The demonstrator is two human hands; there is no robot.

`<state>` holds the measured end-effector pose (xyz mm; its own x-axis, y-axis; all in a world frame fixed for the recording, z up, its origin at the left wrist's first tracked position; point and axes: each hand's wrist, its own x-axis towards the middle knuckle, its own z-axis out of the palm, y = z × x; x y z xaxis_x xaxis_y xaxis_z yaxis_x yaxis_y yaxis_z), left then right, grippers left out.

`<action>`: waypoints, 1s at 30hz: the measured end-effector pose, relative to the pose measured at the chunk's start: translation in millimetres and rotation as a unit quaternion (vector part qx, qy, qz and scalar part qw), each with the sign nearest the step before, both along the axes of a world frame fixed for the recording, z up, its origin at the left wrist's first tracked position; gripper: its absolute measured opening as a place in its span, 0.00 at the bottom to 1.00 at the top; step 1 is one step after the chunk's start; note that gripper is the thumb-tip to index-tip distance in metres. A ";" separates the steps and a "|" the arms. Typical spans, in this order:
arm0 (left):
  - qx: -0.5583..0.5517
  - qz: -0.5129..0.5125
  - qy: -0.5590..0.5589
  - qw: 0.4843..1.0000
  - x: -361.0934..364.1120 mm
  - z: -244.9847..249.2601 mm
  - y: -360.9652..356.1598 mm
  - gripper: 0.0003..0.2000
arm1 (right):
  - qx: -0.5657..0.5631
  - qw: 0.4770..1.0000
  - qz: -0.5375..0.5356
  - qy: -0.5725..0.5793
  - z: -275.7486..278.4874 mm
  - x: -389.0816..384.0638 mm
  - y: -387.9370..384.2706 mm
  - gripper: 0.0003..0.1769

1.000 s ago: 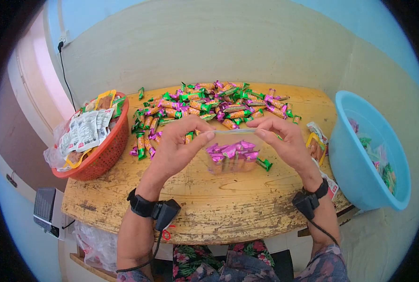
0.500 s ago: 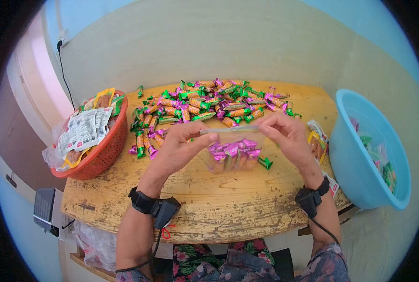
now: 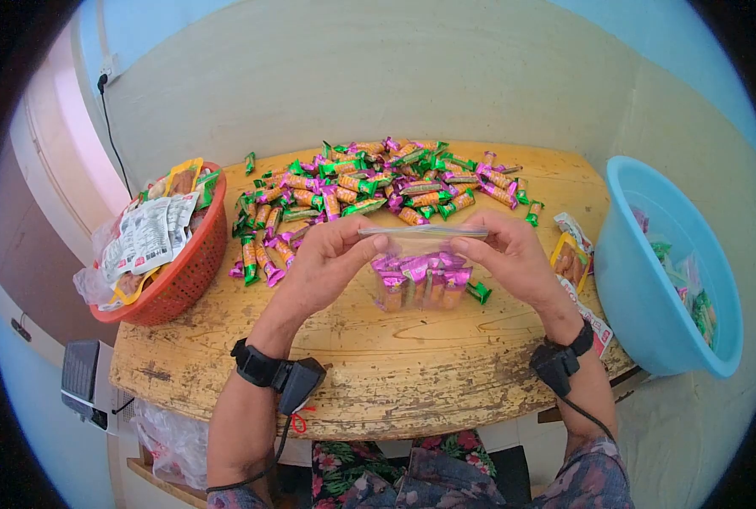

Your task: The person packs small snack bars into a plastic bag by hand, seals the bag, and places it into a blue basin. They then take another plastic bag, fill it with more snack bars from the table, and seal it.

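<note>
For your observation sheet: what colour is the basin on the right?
Light blue basin, head view.

**Around the worn table**

A yellow table carries a heap of loose wrapped candies at its far side. A red basket of white sachets sits at its left end. A blue basin stands at its right.

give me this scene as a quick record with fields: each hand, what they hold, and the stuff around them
left hand: left hand pinches the left end of the top strip of the clear bag
right hand: right hand pinches the right end of the same strip
bag contents: bagged candies with purple ends, side by side
surface: worn wooden table
behind the hands: loose candy pile, green and purple wrappers
left side: red basket holding white sachets
right side: blue basin with a few packets inside
</note>
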<state>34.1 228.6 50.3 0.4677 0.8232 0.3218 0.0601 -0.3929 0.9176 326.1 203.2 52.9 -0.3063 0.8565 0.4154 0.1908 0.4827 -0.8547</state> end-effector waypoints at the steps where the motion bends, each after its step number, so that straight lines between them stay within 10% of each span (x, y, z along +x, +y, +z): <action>1: -0.002 0.005 -0.006 1.000 1.0 0.1 -0.4 0.07 | -0.004 1.000 0.002 0.011 0.8 -0.8 -1.0 0.09; 19: -0.029 0.085 0.035 0.995 9.1 -9.4 -2.0 0.18 | -0.171 0.984 -0.039 0.025 -3.5 -1.5 2.3 0.08; 25: 0.271 0.203 0.114 0.934 17.0 1.4 -14.0 0.25 | -0.173 0.985 0.005 -0.014 -0.9 2.1 3.1 0.07; 30: 0.402 0.098 0.125 0.902 26.0 5.8 -17.9 0.27 | -0.174 0.984 0.018 -0.010 -8.3 3.0 6.7 0.06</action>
<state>60.1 210.7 56.1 0.4790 0.4460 0.7561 0.3666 -0.8842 0.2893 329.2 209.8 44.5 -0.3437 0.9346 0.0916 0.1973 0.1673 -0.9660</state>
